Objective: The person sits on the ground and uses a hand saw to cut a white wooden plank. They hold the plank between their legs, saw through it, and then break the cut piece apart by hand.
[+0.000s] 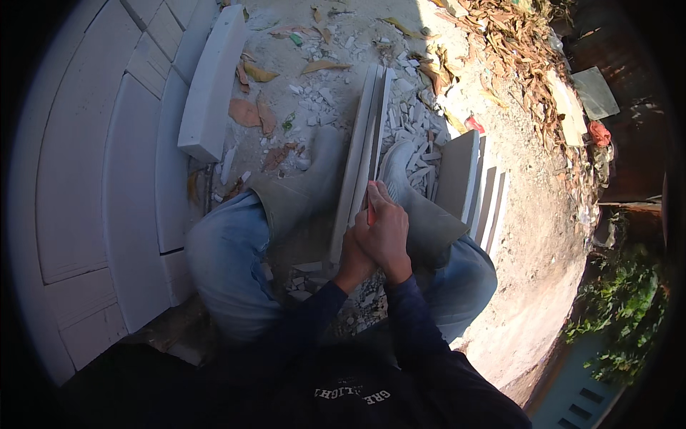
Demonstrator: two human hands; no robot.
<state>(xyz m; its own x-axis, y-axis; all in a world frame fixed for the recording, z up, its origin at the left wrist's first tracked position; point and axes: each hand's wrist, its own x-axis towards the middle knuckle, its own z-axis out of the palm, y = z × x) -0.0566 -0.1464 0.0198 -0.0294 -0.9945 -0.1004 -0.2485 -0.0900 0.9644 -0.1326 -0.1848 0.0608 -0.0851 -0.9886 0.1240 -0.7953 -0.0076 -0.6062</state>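
**Gripping a red-handled tool over upright stone slabs**

Viewing from the head camera, looking down on a seated person; positions are given relative to the upright slabs [363, 154], a pair of thin pale slabs standing on edge between the person's legs.

Far to the left of the slabs lies a paved surface of large white blocks [93, 164]; a single long white block [211, 82] rests along its edge, well apart from the slabs. Between that block and the slabs the ground is sandy, scattered with dry leaves [246, 111] and white stone chips [314, 96].

Just left of the slabs is the person's left leg in blue jeans [229, 257] and a grey-green boot [304, 189], the boot touching or almost touching the slabs' left face.

At the near end of the slabs, the left hand [353, 261] sits partly hidden beneath the right; whether it is clenched or loose cannot be told. The right hand [386, 229] is clenched around a red-handled tool [371, 209], whose tip meets the slabs' top edge.

Just right of the slabs the right boot [404, 179] rests on more chips. Further right stands a row of smaller slabs [471, 186] set on edge. Far right lie leaf litter [514, 43] and green plants [622, 307].
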